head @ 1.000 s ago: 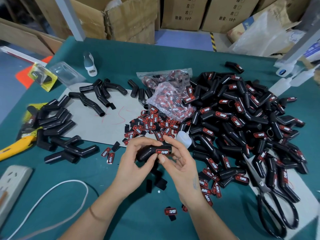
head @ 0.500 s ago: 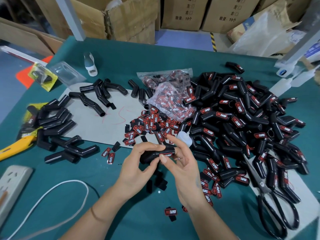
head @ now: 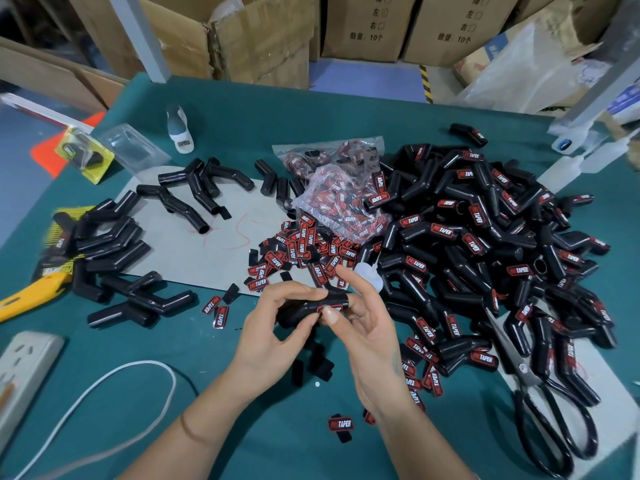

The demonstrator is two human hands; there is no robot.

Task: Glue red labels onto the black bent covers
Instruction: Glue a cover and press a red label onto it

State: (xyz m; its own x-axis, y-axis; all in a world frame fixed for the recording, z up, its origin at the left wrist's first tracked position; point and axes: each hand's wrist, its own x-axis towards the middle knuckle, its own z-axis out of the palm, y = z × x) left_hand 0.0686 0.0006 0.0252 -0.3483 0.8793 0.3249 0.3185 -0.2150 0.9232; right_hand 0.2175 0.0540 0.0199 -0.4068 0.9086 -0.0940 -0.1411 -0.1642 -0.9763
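Surface: green table (head: 242, 109), cardboard boxes (head: 249, 36) behind.
Left hand (head: 273, 327): gripped a black bent cover (head: 304, 308) above the table's near middle.
Right hand (head: 367, 327): thumb pressed on the red label (head: 329, 309) on that cover; other fingers spread loosely.
Labelled covers (head: 485, 244): big pile at right.
Unlabelled covers (head: 114, 251): at left.
Loose labels (head: 298, 254): heap just beyond the hands.
Scissors (head: 550, 410): near right.

Both hands (head: 273, 327) (head: 367, 327) hold a labelled black cover (head: 304, 308).
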